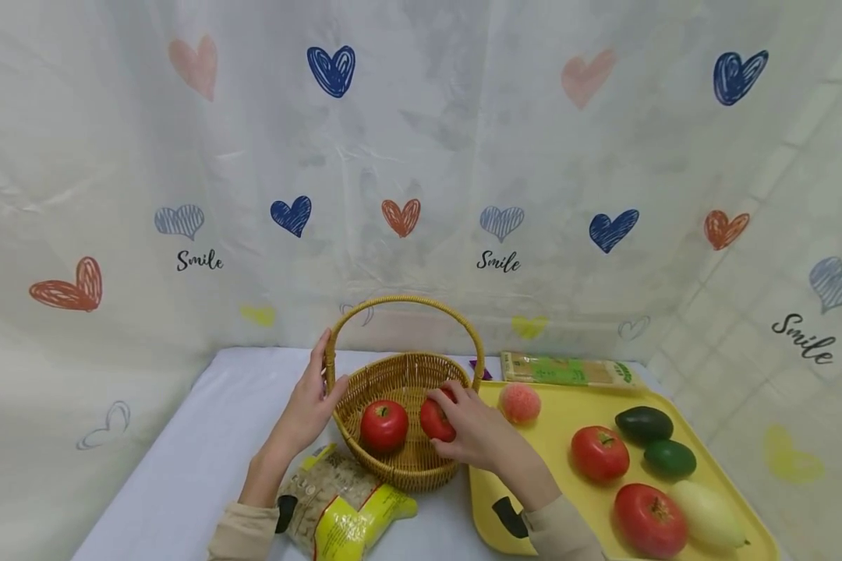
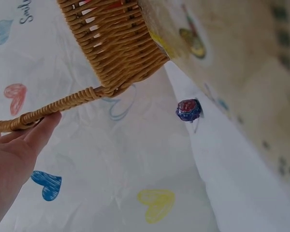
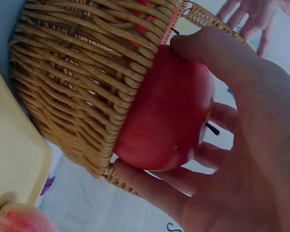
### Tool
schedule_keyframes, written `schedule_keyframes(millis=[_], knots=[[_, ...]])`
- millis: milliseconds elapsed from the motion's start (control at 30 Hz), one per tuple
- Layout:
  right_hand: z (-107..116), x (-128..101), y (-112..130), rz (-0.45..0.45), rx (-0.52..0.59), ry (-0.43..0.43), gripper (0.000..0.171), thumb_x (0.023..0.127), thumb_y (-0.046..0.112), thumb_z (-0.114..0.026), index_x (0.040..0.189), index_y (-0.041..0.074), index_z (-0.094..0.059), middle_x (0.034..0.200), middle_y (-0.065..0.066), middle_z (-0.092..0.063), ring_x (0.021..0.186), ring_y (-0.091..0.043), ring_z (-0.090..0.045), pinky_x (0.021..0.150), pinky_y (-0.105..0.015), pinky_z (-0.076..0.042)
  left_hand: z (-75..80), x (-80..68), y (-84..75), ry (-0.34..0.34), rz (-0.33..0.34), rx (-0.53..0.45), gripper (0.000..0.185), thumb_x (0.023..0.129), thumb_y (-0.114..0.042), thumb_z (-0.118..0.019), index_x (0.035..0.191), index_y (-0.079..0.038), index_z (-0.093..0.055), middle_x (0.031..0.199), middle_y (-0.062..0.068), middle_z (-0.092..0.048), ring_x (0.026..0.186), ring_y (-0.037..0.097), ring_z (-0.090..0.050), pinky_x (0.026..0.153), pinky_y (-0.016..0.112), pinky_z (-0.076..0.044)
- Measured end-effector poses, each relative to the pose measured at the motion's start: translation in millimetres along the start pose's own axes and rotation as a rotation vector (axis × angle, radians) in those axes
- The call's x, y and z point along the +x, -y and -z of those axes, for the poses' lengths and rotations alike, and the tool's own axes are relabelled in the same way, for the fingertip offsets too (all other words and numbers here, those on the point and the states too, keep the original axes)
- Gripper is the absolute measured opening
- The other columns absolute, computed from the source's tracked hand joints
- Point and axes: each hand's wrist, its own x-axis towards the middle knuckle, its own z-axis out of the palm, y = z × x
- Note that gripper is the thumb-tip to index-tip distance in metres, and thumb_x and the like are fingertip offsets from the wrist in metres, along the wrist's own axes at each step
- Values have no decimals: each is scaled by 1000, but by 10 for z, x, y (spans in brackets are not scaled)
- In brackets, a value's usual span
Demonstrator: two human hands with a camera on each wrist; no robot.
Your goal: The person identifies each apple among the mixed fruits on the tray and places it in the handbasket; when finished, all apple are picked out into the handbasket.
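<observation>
A brown wicker basket (image 1: 412, 475) with a tall arched handle stands at the middle of the table. My left hand (image 1: 309, 405) holds the left side of the handle, its thumb on one side and its fingers (image 2: 44, 133) on the other. With curled fingers and thumb, my right hand (image 1: 479, 428) grips a red apple (image 3: 166, 111) with a dark stem at the basket's right rim. In the head view this hand partly covers the apple. Another red apple (image 1: 383, 426) lies inside the basket, on the left.
Right of the basket, a yellow tray (image 1: 543, 483) bears a peach (image 1: 520, 403), red round fruits (image 1: 599, 453), dark green fruits (image 1: 644, 425) and a pale pear-shaped fruit (image 1: 707, 514). A green-labelled packet (image 1: 568, 370) lies behind. A yellow-and-clear bag (image 1: 347, 506) lies before the basket.
</observation>
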Motion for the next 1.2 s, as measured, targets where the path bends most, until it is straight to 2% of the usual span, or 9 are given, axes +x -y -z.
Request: schedule_keyframes(millis=[100, 267, 467, 667, 800, 1000, 1200], knots=[[17, 62, 13, 18, -11, 40, 63, 85, 32, -80, 141, 17, -56, 130, -8, -55, 104, -23, -58, 69, -38, -59, 2, -5, 7, 3, -1, -12, 79, 108, -40, -51, 166, -34, 2, 173, 16, -11, 154, 46, -27, 109, 68, -42], [107, 214, 50, 26, -60, 156, 61, 84, 31, -81, 138, 16, -56, 127, -9, -55, 101, -24, -58, 73, -40, -58, -3, -9, 20, 2, -4, -14, 80, 108, -39, -52, 166, -33, 2, 173, 18, -12, 153, 47, -27, 109, 68, -43], [150, 483, 66, -7, -142, 263, 60, 84, 33, -83, 136, 20, -56, 128, -10, -55, 104, -28, -61, 86, -46, -58, -8, -9, 4, -2, -16, -17, 80, 108, -39, -52, 167, -29, 1, 173, 17, -11, 154, 46, -26, 110, 68, -42], [117, 715, 65, -73, -192, 335, 67, 85, 36, -83, 143, 19, -54, 142, -13, -53, 116, -33, -61, 97, -49, -55, -9, -13, -7, -6, -14, -7, 81, 108, -34, -53, 166, -31, 2, 173, 17, -10, 155, 46, -24, 110, 68, -41], [106, 818, 64, -116, -175, 409, 73, 87, 35, -82, 151, 18, -49, 152, -12, -49, 127, -33, -59, 105, -48, -53, -11, -15, -14, -13, -16, -4, 81, 107, -31, -55, 166, -31, 2, 174, 15, -10, 156, 45, -23, 112, 68, -40], [92, 902, 54, -161, -150, 478, 77, 89, 35, -80, 156, 22, -45, 158, -11, -43, 129, -29, -59, 106, -48, -52, -5, -2, -26, -9, -19, -7, 80, 108, -38, -53, 167, -27, 1, 174, 14, -10, 156, 44, -24, 112, 67, -40], [51, 913, 1, -231, -142, 533, 80, 89, 38, -80, 158, 26, -41, 168, -9, -32, 142, -32, -51, 111, -56, -47, -4, -15, -39, -1, 3, -26, 80, 107, -40, -52, 166, -31, 1, 174, 13, -9, 156, 43, -23, 113, 67, -39]])
